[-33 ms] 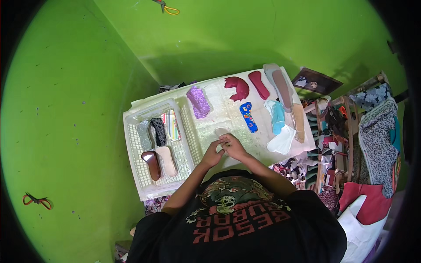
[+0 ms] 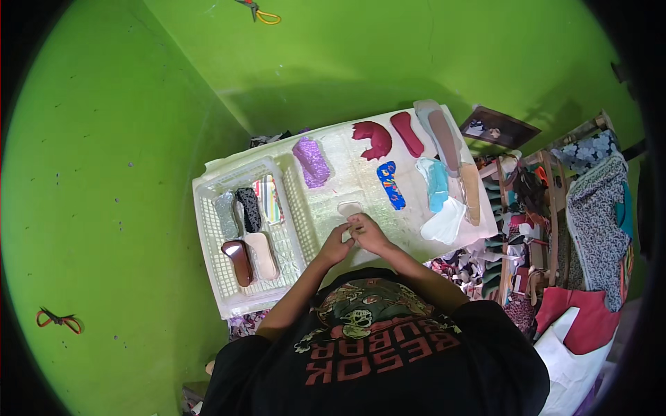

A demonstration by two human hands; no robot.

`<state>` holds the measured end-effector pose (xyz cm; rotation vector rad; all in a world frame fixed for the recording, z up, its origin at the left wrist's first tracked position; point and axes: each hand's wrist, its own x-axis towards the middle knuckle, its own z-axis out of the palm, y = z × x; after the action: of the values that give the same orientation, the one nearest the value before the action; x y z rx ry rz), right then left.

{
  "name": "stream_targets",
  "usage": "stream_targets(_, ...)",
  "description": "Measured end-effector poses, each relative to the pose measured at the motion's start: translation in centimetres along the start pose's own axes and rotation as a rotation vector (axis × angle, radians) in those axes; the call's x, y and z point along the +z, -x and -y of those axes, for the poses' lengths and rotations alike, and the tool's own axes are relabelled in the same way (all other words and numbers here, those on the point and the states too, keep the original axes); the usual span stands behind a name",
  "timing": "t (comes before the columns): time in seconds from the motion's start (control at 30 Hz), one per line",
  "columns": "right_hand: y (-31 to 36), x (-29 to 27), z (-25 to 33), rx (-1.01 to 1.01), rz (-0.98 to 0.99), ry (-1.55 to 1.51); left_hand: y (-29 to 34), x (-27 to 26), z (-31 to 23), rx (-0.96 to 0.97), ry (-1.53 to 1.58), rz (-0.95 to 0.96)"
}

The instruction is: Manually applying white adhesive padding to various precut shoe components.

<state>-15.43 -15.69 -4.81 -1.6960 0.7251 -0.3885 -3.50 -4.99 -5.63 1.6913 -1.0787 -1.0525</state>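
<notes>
Near the front edge of the table, my left hand [image 2: 336, 245] and my right hand [image 2: 368, 234] meet over a pale insole [image 2: 350, 207]. Its rounded far end sticks out beyond my fingers, while the rest is covered by them. Both hands have their fingers bent and closed on its sides. Beyond them lies a blue patterned insole-shaped piece [image 2: 391, 186], with a purple glittery piece [image 2: 311, 163] to its left. A dark red insole shape [image 2: 407, 134] and a curved dark red piece [image 2: 372, 141] are at the far side.
At the left of the table [image 2: 326, 197] stands a white plastic basket [image 2: 300, 225] with several insole-shaped pieces in it. Teal fabric [image 2: 437, 184], white fabric [image 2: 444, 220] and long grey and tan shapes [image 2: 444, 135] lie at the right. A crowded rack [image 2: 555, 222] stands beyond.
</notes>
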Motion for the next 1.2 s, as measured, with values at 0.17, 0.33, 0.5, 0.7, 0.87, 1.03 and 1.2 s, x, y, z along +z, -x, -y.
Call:
stream_targets(0.17,1.9,-1.8,-4.2,0.290,-0.002,0.449,-1.6,2.2,1.2,-0.239,0.007,0.199)
stream_targets(0.33,2.7,-2.5,-3.7,0.398,0.053,0.551,-2.1,4.2,5.4,-0.243,-0.065,0.188)
stream_targets(0.5,1.9,-3.1,-4.8,0.392,0.254,0.476,-1.6,4.6,2.3,-0.312,-0.223,0.138)
stream_targets(0.7,1.6,-2.4,-2.7,0.452,0.221,0.527,-1.4,4.6,4.5,-0.317,0.077,0.051)
stream_targets(0.87,1.4,-2.6,-4.2,0.456,0.244,0.538,-1.6,4.6,4.5,-0.328,0.103,0.084)
stream_targets(1.03,2.0,-2.0,-3.5,0.376,0.198,0.538,-1.6,4.6,6.7,-0.260,0.020,0.068)
stream_targets(1.2,2.2,-2.3,-4.9,0.359,0.256,0.482,-2.3,4.2,5.3,-0.205,0.000,0.200)
